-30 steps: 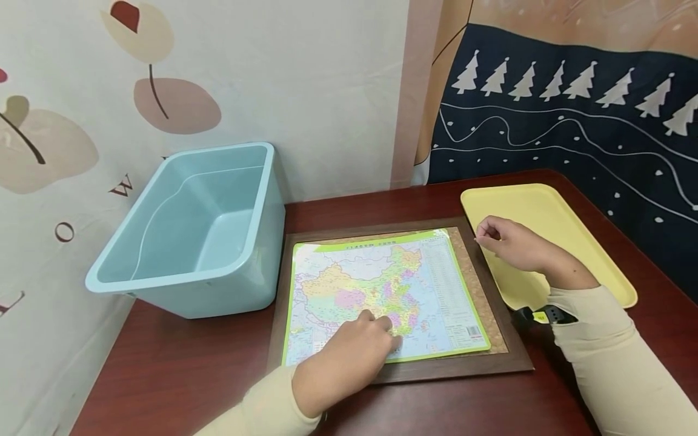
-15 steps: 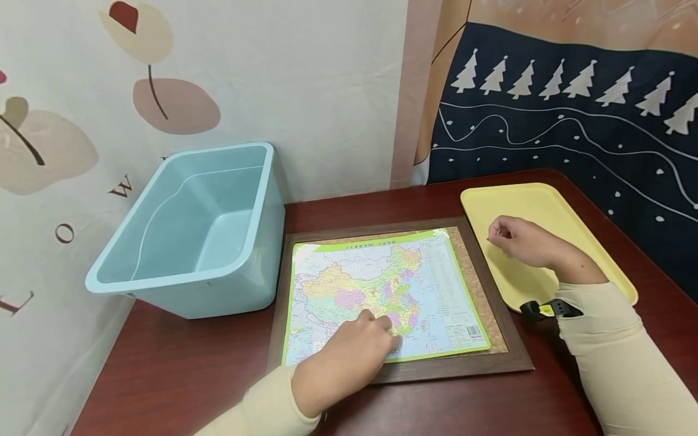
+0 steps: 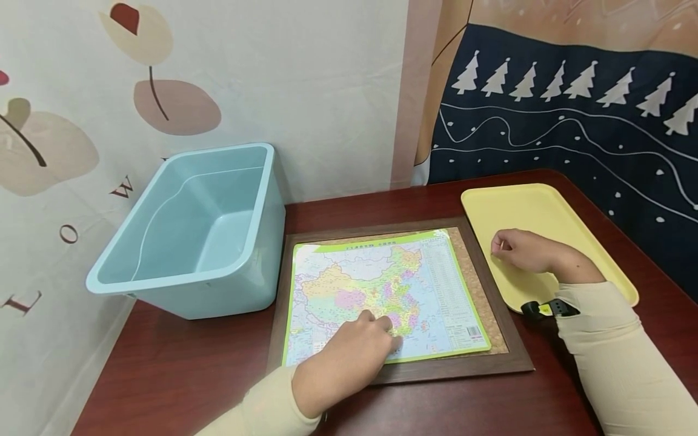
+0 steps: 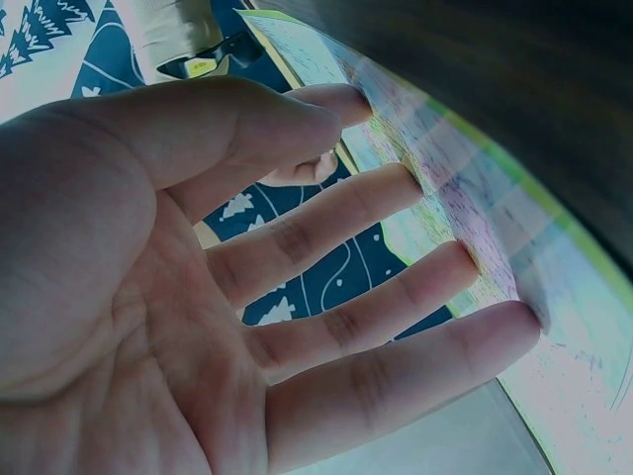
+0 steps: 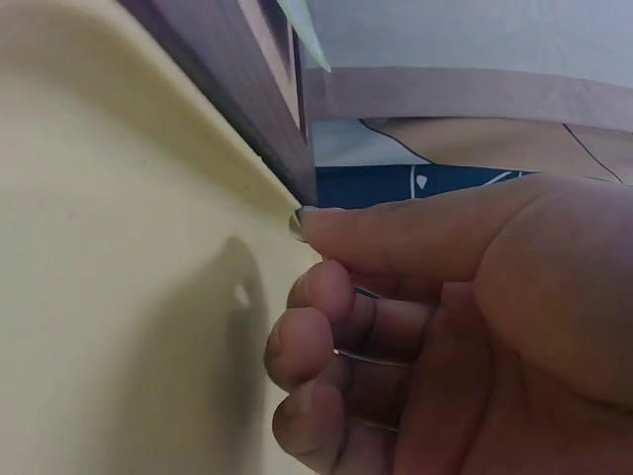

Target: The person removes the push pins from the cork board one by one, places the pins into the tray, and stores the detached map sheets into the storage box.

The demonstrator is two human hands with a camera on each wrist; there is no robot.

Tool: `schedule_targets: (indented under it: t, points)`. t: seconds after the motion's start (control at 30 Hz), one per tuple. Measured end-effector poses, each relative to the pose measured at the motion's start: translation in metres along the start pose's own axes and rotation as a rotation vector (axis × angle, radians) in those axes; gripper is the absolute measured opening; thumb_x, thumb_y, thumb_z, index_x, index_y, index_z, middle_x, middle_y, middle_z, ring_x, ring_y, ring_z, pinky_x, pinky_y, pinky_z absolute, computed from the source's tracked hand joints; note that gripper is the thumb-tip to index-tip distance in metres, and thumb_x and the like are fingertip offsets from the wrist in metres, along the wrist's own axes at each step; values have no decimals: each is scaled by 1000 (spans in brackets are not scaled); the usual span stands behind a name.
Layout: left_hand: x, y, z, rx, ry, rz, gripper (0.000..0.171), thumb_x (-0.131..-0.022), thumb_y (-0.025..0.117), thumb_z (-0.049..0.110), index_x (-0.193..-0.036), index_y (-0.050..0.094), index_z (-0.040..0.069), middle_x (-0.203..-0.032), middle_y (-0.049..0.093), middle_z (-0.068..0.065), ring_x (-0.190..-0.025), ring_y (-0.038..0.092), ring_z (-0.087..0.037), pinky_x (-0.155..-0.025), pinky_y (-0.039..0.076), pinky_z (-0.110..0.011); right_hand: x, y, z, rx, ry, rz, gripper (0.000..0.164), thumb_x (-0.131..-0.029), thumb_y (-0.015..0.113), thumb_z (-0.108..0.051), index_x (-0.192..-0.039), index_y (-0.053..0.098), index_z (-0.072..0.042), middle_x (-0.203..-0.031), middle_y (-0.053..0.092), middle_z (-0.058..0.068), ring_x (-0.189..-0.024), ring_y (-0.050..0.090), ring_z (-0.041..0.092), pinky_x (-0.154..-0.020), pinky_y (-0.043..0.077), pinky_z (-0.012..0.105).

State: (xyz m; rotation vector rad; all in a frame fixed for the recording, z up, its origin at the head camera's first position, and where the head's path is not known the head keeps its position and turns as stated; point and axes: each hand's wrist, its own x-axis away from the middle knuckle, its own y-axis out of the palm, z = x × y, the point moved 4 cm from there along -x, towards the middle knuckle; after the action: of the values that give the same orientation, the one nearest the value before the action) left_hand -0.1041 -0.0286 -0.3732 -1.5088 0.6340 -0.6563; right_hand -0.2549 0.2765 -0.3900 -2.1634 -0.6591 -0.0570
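A colourful map sheet point(image 3: 354, 266) with a green border lies on a framed cork board point(image 3: 493, 330). The left hand point(image 3: 354, 351) rests on the map's lower part. In the left wrist view its fingers point(image 4: 381, 371) are spread and nearly straight, their tips touching the sheet. Low over the yellow tray point(image 3: 526, 209), the right hand point(image 3: 526, 251) has its fingers curled toward the thumb. A tiny grey, shiny thing point(image 5: 300, 220) shows at the thumb tip in the right wrist view, pinched there; it is too small to identify.
A large pale blue tub point(image 3: 237, 272) stands on the left of the reddish-brown table point(image 3: 180, 363). The tray lies along the right side of the board. Printed cloths point(image 3: 338, 91) hang behind the table. A black wrist strap point(image 3: 561, 307) shows beneath the right sleeve.
The right hand has moved right, from the board's right edge to over the tray, and then lowered toward it. The left hand and the map have stayed in place.
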Motion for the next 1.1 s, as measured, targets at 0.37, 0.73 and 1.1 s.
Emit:
schedule_targets:
  t: [0.37, 0.73, 1.1]
  points:
    - [0, 1, 1, -1, -2, -1, 20, -92, 74, 8, -103, 82, 24, -91, 67, 2, -78, 61, -19, -54, 56, -30, -2, 9, 6, -60, 35, -73, 12, -107, 45, -2, -99, 51, 4, -63, 40, -2, -57, 42, 14, -55, 40, 28]
    - [0, 1, 2, -21, 2, 0, 20, -92, 75, 9, -103, 82, 24, -91, 66, 2, -77, 60, -19, -53, 56, -31, -4, 10, 10, -60, 30, -78, 11, -108, 45, -1, -99, 50, 5, -66, 42, 0, -62, 45, 16, -56, 41, 29]
    - [1, 1, 2, -34, 3, 6, 19, -93, 74, 9, -103, 82, 24, -91, 67, 1, -77, 61, -19, -53, 56, -31, -5, 10, 11, -55, 37, -76, 10, -107, 46, -1, -100, 51, 5, -67, 44, 0, -62, 46, 16, -56, 41, 28]
